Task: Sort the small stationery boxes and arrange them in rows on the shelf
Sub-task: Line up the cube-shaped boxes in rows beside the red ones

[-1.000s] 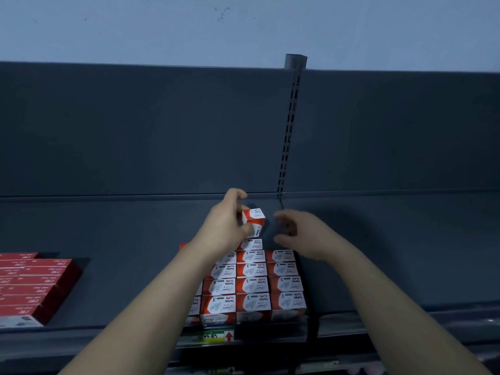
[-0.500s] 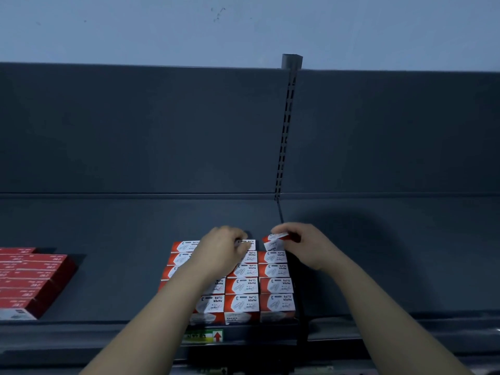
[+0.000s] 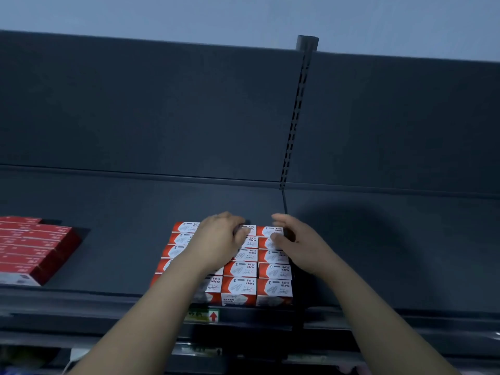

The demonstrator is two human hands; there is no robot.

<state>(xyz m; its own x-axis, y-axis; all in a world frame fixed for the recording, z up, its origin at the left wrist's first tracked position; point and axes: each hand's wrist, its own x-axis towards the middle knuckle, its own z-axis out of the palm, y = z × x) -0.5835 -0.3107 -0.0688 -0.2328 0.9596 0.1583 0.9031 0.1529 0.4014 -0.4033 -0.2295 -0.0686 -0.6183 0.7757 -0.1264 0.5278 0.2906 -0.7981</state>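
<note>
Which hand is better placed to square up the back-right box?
Right. The right hand sits beside the back-right box, thumb near it; the left hand lies over the middle boxes.

The little paper clip boxes (image 3: 239,286) looked like smooth, shiny card. The dark shelf (image 3: 108,266) looked like dull, painted metal.

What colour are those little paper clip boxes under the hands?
The paper clip boxes are red and white, seen best in the head view.
</note>
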